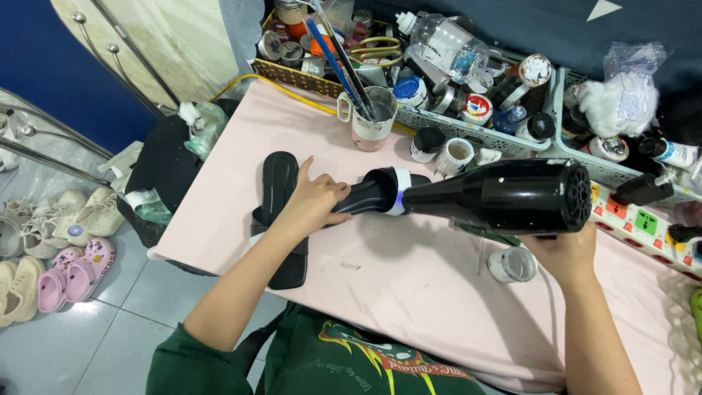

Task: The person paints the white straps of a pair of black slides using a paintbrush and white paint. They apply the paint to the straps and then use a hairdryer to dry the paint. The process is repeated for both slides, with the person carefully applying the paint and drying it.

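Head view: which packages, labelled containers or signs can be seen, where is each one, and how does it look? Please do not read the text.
Clear plastic bottle: lying in the back baskets, white cap, pale label.
Round tin: white basket, red and white label.
Small white jar: on the pink cloth, near the right hand.
Plastic bag: right basket, clear, holding white fluff.
Power strip: right table edge, white with coloured stickers.
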